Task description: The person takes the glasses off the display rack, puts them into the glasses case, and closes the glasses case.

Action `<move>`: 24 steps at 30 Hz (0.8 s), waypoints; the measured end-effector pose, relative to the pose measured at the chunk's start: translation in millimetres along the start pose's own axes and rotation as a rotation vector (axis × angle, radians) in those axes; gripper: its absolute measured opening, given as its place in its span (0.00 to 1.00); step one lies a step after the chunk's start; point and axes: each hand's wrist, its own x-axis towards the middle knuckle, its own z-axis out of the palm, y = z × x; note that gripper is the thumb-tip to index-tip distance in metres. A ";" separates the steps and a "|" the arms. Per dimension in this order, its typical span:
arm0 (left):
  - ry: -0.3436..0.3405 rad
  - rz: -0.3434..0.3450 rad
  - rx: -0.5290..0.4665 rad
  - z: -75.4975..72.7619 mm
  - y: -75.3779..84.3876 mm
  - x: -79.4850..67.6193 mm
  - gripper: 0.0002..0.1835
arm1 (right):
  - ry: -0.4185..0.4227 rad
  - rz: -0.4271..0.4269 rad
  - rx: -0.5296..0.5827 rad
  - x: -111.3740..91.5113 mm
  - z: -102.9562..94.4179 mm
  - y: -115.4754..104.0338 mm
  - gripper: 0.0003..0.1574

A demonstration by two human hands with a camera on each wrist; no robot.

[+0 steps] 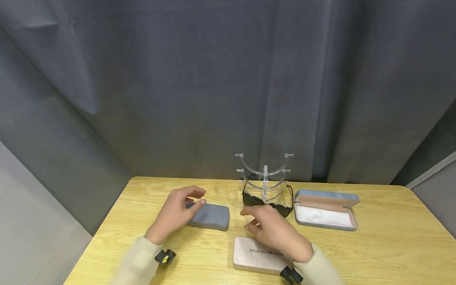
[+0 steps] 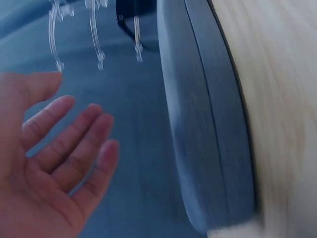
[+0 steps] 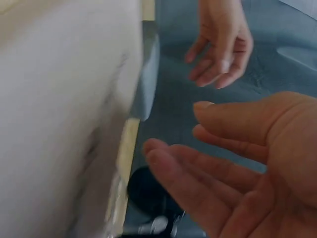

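Note:
My left hand (image 1: pixel 181 208) hovers at the blue-grey glasses case (image 1: pixel 210 216), fingers loosely bent and nothing between them. In the left wrist view that closed case (image 2: pixel 208 119) stands beside the relaxed fingers, apart from them. My right hand (image 1: pixel 272 227) is held over the pale glasses case (image 1: pixel 256 255) lettered "REFUELING FOR CHINA", also closed. Its relaxed fingers hold nothing in the right wrist view, where the pale case (image 3: pixel 64 124) fills the left side. Just beyond the right hand, black sunglasses (image 1: pixel 253 200) sit low on a clear display stand (image 1: pixel 265 178), partly covered by that hand.
An open blue glasses case (image 1: pixel 327 194) lies to the right of the stand, a folded white cloth (image 1: pixel 322 216) inside. The wooden table (image 1: pixel 392 237) ends at a grey curtain (image 1: pixel 213 91) behind. The stand's clear arms rise above the sunglasses.

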 end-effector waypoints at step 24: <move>-0.054 0.169 -0.009 52.6 38.9 32.3 0.11 | 0.385 -0.042 -0.234 -61.8 -43.3 59.2 0.15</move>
